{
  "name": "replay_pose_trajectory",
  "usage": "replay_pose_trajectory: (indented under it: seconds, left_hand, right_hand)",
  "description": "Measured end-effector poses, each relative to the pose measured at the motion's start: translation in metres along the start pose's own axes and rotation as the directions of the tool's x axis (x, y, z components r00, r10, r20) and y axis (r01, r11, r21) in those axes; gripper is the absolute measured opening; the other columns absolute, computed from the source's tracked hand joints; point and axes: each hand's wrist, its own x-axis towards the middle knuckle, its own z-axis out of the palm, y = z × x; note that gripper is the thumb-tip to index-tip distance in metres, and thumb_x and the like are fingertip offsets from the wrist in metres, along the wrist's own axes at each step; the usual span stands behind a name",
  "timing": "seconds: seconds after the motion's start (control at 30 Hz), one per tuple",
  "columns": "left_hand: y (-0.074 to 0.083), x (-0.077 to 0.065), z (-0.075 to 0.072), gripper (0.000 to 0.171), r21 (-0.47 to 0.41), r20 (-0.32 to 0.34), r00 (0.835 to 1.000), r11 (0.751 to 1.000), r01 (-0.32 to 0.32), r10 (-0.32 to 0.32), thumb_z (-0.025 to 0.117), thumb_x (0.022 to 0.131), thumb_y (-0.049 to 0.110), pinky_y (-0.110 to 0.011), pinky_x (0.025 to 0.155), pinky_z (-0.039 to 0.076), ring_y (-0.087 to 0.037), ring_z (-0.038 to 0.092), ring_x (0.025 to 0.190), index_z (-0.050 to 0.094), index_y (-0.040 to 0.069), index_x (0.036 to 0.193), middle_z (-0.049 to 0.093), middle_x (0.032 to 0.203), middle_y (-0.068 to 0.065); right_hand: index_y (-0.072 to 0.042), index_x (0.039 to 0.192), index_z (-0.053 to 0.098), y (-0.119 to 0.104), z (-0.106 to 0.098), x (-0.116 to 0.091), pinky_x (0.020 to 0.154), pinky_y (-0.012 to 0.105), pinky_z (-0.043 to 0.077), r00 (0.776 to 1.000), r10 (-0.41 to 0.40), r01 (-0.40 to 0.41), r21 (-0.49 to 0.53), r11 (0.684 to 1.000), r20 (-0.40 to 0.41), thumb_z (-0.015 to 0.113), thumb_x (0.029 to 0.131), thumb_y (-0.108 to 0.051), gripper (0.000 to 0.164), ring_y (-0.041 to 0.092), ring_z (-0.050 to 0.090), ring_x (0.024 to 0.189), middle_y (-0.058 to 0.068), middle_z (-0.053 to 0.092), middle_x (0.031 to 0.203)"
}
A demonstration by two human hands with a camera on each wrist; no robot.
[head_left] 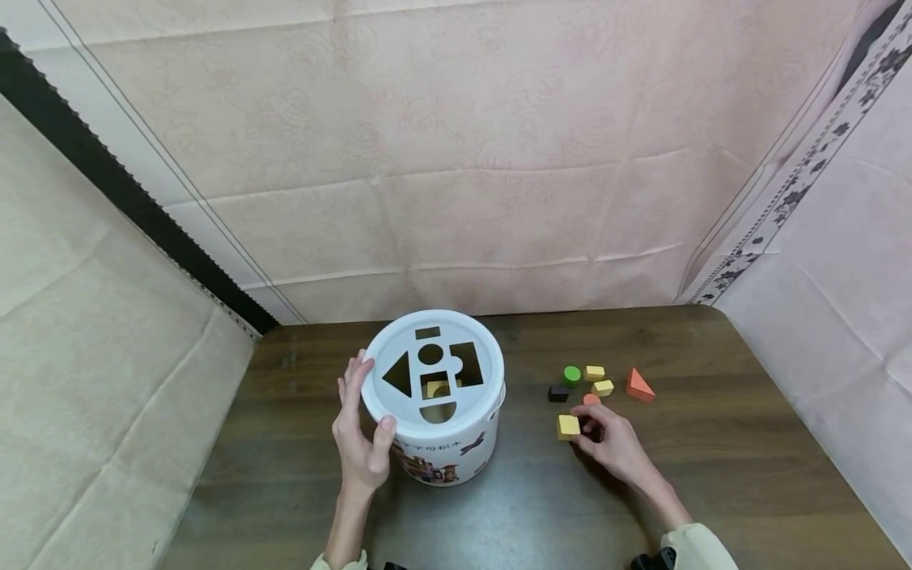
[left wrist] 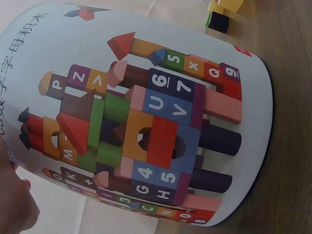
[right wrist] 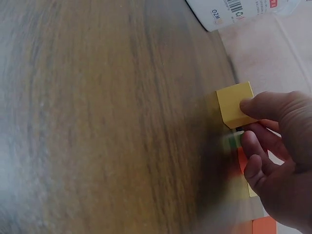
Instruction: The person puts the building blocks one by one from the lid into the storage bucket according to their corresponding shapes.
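Note:
A white bucket (head_left: 449, 463) with printed block pictures stands upright on the table, topped by a light blue lid (head_left: 466, 416) with cut-out shapes. My left hand (head_left: 362, 451) rests on the lid's left side, thumb and fingers spread along its rim; part of that hand (left wrist: 18, 202) shows in the left wrist view. Right of the bucket, my right hand (head_left: 609, 443) pinches a yellow block (head_left: 568, 427) between thumb and fingers. The right wrist view has the same yellow block (right wrist: 235, 105) held in front of the thumb. Through a lid hole, something yellow (head_left: 436, 389) shows inside.
Beyond my right hand lie a green round block (head_left: 572, 375), a black block (head_left: 559, 393), two small yellow blocks (head_left: 594, 373), an orange-red round piece (head_left: 590, 399) and an orange-red triangular block (head_left: 639, 386). Cloth-covered walls (head_left: 470, 198) border the wooden table (head_left: 271, 491).

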Motion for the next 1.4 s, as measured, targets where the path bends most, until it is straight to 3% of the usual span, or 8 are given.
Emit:
replay_pose_trajectory:
  seconds: [0.17, 0.77, 1.17, 1.4]
  left_hand:
    - [0.000, -0.002, 0.000, 0.066, 0.004, 0.002, 1.000, 1.000, 0.007, -0.007, 0.058, 0.088, 0.040, -0.075, 0.106, 0.009, -0.043, 0.038, 0.138, 0.055, -0.004, 0.138, 0.052, 0.144, -0.021]
    - [0.000, -0.001, 0.000, 0.066, 0.003, -0.001, 1.000, 1.000, 0.006, -0.006, 0.059, 0.088, 0.039, -0.074, 0.106, 0.009, -0.048, 0.038, 0.136, 0.055, -0.004, 0.138, 0.052, 0.144, -0.021]
    - [0.001, 0.000, 0.000, 0.068, -0.012, -0.004, 1.000, 1.000, 0.000, 0.000, 0.059, 0.088, 0.042, -0.068, 0.110, 0.009, -0.048, 0.038, 0.136, 0.055, -0.005, 0.137, 0.051, 0.144, -0.022]
    - [0.000, 0.000, 0.001, 0.069, -0.012, -0.007, 1.000, 1.000, -0.002, 0.002, 0.059, 0.088, 0.043, -0.068, 0.110, 0.009, -0.043, 0.039, 0.138, 0.055, -0.005, 0.137, 0.051, 0.144, -0.022]
  right_hand:
    - [-0.002, 0.106, 0.069, -0.001, 0.000, -0.002, 0.064, 0.029, 0.050, 0.999, 0.039, -0.039, 0.004, 0.999, 0.023, 0.080, 0.072, 0.011, 0.039, 0.019, 0.060, 0.077, 0.001, 0.065, 0.095]
    - [-0.006, 0.105, 0.070, -0.018, -0.015, 0.008, 0.067, 0.028, 0.050, 0.999, 0.019, -0.020, 0.018, 1.000, 0.045, 0.081, 0.073, 0.008, 0.037, 0.013, 0.058, 0.079, -0.004, 0.062, 0.093]
    - [-0.006, 0.105, 0.068, -0.047, -0.032, 0.024, 0.064, 0.037, 0.052, 0.995, -0.101, 0.099, 0.061, 0.993, 0.023, 0.081, 0.073, 0.008, 0.038, 0.025, 0.059, 0.076, -0.004, 0.061, 0.089]
    - [-0.006, 0.106, 0.067, -0.070, -0.045, 0.036, 0.058, 0.028, 0.051, 0.991, -0.131, 0.129, 0.090, 0.988, 0.009, 0.082, 0.072, 0.007, 0.039, 0.019, 0.056, 0.076, 0.000, 0.061, 0.089]
